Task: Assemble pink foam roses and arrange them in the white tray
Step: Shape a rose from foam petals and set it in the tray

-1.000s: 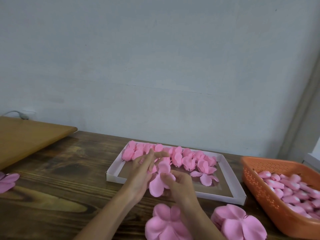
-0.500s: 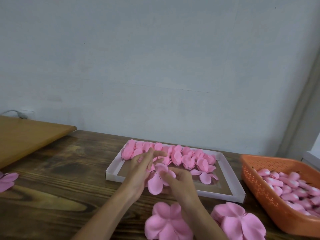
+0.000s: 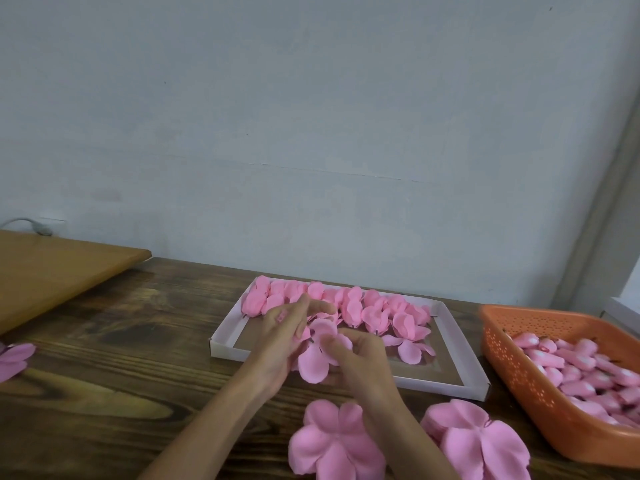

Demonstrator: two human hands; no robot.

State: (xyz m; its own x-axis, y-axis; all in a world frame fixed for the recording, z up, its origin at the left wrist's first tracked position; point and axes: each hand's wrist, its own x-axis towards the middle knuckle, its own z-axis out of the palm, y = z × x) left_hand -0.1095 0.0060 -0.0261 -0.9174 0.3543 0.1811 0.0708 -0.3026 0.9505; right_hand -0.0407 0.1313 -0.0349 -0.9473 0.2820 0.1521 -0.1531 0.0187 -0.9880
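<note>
Over the near edge of the white tray (image 3: 460, 372), both my hands hold one pink foam rose (image 3: 317, 358) between them. My left hand (image 3: 280, 341) cups it from the left with long fingers raised. My right hand (image 3: 360, 358) pinches its petals from the right. Several finished pink roses (image 3: 349, 306) lie in rows along the tray's far side. One more rose (image 3: 408, 344) lies alone nearer the tray's middle.
Two stacks of flat pink petal pieces (image 3: 332, 441) (image 3: 478, 441) lie on the dark wooden table close to me. An orange basket (image 3: 512, 362) of pink buds stands at the right. A lighter wooden board (image 3: 52, 271) and another petal piece (image 3: 14, 358) are at the left.
The hands have stayed in place over the tray's near edge. The fingers have shifted slightly round the rose, folding its petals closer together.
</note>
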